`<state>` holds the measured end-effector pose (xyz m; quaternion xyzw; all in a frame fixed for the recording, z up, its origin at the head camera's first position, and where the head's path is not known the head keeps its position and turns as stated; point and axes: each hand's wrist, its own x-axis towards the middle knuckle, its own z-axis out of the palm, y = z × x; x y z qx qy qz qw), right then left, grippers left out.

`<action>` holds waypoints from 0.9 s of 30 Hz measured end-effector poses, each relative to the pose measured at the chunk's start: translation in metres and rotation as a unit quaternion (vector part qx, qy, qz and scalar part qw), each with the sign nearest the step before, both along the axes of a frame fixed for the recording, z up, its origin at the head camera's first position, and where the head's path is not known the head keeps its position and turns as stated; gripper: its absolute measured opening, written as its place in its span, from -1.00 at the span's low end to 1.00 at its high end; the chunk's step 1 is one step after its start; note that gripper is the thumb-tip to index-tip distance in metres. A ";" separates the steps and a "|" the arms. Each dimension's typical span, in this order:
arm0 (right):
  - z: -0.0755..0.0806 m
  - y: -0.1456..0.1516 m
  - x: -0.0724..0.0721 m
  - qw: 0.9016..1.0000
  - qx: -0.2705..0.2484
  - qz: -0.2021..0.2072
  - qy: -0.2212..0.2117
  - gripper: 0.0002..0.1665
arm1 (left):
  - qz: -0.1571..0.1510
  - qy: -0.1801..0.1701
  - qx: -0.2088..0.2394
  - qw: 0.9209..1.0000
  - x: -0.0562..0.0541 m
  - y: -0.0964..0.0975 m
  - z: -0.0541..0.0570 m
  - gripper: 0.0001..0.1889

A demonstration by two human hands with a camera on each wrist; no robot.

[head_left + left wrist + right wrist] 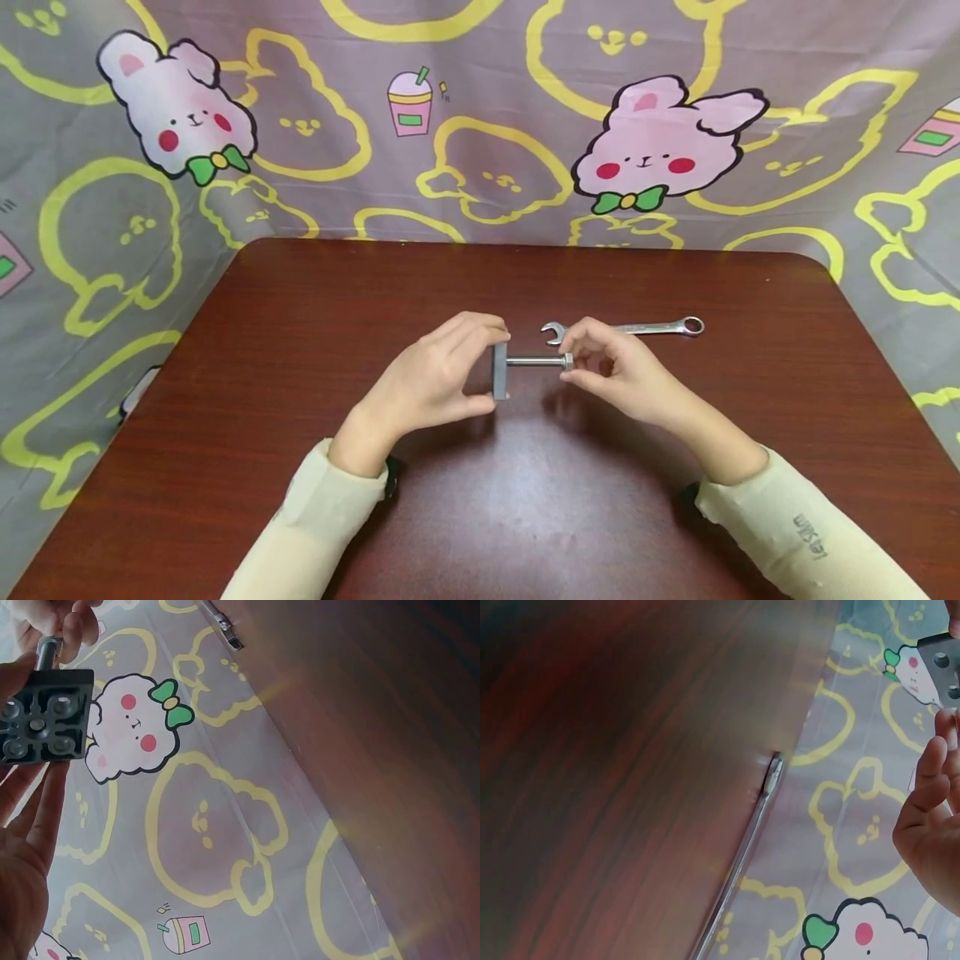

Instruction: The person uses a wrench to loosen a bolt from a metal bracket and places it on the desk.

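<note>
Between the thumb and fingertips of my left hand (pixel 438 371), a dark grey square plate (pixel 500 372) stands on edge above the table. Its face in the left wrist view shows a hole in each corner and the bolt's end in the middle of the plate (pixel 49 712). A long silver bolt (pixel 534 361) runs level from the plate to the right. At its far end my right hand (pixel 633 375) pinches the hex head (pixel 567 361) between thumb and fingers. The right wrist view catches only a corner of the plate (pixel 934 649).
Behind my right hand a silver combination wrench (pixel 660 328) lies on the dark red-brown table (pixel 360 283), its open end to the left and ring end to the right. A fabric curtain (pixel 510 92) with cartoon rabbits hangs along the table's back and sides.
</note>
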<state>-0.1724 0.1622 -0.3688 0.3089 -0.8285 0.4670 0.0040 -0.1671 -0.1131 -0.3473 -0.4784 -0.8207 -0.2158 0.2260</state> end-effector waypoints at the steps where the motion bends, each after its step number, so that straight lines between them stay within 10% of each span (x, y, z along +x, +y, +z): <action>1: 0.000 -0.001 0.001 1.000 -0.003 -0.003 0.004 -0.67 | 0.001 -0.005 0.002 1.000 0.000 0.000 0.000 -0.34; 15: 0.003 0.002 0.004 0.999 -0.033 -0.006 -0.001 -0.66 | -0.006 -0.010 0.017 1.000 -0.003 0.002 -0.001 -0.36; 27: 0.008 0.006 0.000 0.997 0.003 -0.021 -0.075 -0.85 | -0.002 0.064 0.002 0.998 -0.002 0.001 -0.001 -0.37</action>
